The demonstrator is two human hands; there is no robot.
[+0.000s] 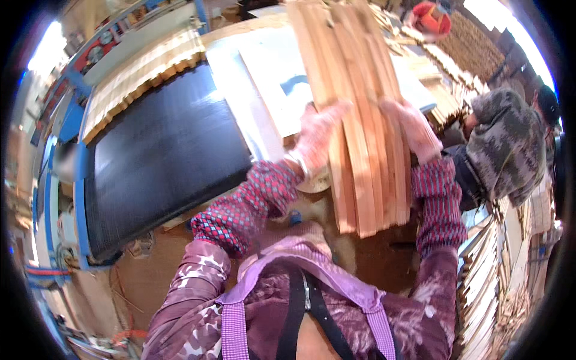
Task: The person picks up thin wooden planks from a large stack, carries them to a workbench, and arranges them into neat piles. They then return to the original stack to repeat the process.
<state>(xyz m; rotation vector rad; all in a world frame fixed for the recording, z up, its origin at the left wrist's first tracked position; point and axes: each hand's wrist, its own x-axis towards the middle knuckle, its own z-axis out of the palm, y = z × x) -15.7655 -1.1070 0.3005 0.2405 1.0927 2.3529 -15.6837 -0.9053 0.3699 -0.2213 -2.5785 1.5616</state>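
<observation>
Between my two hands is a bundle of long reddish-brown wooden strips (363,144), side by side and pointing away from me. Its near end reaches out over the floor in front of my body, and its far part lies over the white work surface. My left hand (318,135), in a pale pink glove, presses against the bundle's left side with the thumb on top. On the opposite side my right hand (413,129), gloved alike, clasps the strips. Patterned sleeve covers run up both forearms. The fingers under the strips are hidden.
Left of me stands a black conveyor belt (168,150) in a blue frame, with a row of pale wooden strips (144,78) across its far side. A person (507,144) in a camouflage top is close on my right. Stacked strips (486,300) lie lower right; a red bucket (429,19) stands far right.
</observation>
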